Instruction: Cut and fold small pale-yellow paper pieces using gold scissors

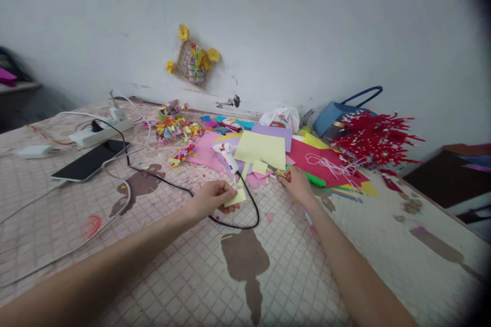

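My left hand (217,196) pinches a small pale yellow paper piece (237,197) between thumb and fingers, just above the table. At the right, my right hand (297,182) is closed on scissors (273,167), whose blades point left over a small yellow paper square (260,167). A larger pale yellow sheet (261,149) lies behind them on purple and pink papers. Between the hands and a little farther back rests a white glue gun (227,157), its black cord looping beside my left hand.
Paper scraps (176,130) lie behind at left, near a tablet (92,160) and a power strip (102,133). Red paper (314,161), white string, a green marker (315,180), a blue bag (330,117) and red fringed decorations (378,138) lie right. Cables cross the left side.
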{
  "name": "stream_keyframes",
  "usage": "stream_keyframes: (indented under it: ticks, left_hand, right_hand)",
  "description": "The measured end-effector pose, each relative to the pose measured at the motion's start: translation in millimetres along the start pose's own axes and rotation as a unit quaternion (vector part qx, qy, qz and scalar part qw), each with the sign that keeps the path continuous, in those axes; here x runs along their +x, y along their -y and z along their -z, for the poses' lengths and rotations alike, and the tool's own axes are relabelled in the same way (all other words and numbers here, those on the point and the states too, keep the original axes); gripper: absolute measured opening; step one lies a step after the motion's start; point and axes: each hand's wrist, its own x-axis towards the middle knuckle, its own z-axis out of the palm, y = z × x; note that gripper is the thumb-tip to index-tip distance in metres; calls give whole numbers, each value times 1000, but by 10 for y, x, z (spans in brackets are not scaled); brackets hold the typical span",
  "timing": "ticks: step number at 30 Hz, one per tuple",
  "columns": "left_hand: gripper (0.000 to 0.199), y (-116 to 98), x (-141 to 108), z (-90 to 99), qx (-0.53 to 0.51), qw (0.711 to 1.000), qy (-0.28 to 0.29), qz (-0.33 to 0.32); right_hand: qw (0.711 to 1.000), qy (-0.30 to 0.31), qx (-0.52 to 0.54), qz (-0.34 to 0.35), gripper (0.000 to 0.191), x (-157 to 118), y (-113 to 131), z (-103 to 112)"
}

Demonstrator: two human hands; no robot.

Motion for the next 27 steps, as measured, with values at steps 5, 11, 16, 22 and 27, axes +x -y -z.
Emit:
stream_keyframes:
  ticks: [5, 11, 16, 22, 27]
  left_hand:
    - [28, 6, 10, 12, 17, 1000, 9, 2]
    - [29, 14, 9, 31, 23, 1000, 2, 4]
    - [29, -26, 15, 57, 3, 1000, -4, -1]
    - [27, -106, 30, 133, -43, 998, -33, -16]
    - [26, -144, 52, 201, -90, 994, -47, -40]
  right_hand:
    - [999, 10, -36, 1, 12, 19, -11, -53]
    - [999, -1, -30, -26, 6, -10, 36, 45]
    - [997, -36, 39, -59, 13, 13, 106, 227]
    - [980, 18, 197, 12, 28, -176, 695, 215]
    - [858, 245, 451, 20, 37, -666, 1273, 176]
